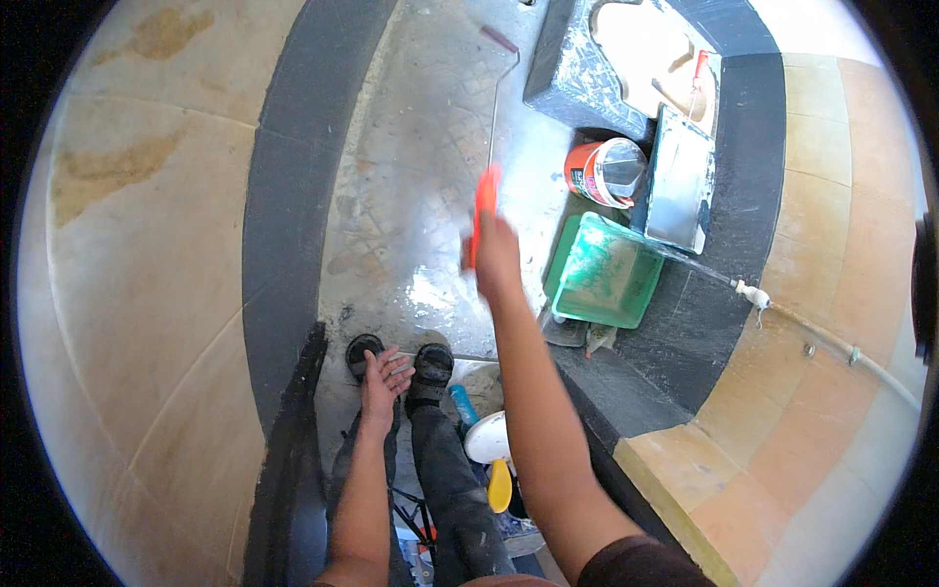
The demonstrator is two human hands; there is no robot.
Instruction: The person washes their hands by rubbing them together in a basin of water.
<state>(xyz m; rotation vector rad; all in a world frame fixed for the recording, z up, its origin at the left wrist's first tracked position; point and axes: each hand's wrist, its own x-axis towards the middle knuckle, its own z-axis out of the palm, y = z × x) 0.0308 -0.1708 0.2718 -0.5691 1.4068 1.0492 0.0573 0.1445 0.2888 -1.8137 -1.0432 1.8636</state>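
Observation:
My right hand (497, 256) is closed around the red handle of a paint roller (493, 117), stretched out over the floor. A thin wire frame runs from the handle to a narrow, dark reddish roller sleeve at the far end. Motion blurs the handle a little. Whether the sleeve touches the wet-looking grey floor (391, 210), I cannot tell. My left hand (380, 383) holds nothing; its fingers are spread in the air above my dark shoes.
On the right stand an orange paint bucket (585, 168), a green tub (562, 284) and a paint tray (682, 181). Behind them is a dark block holding a pale basin (631, 44). A pipe (827, 338) juts from the right wall. Near my legs lie a white container (486, 437) and a yellow object (500, 486).

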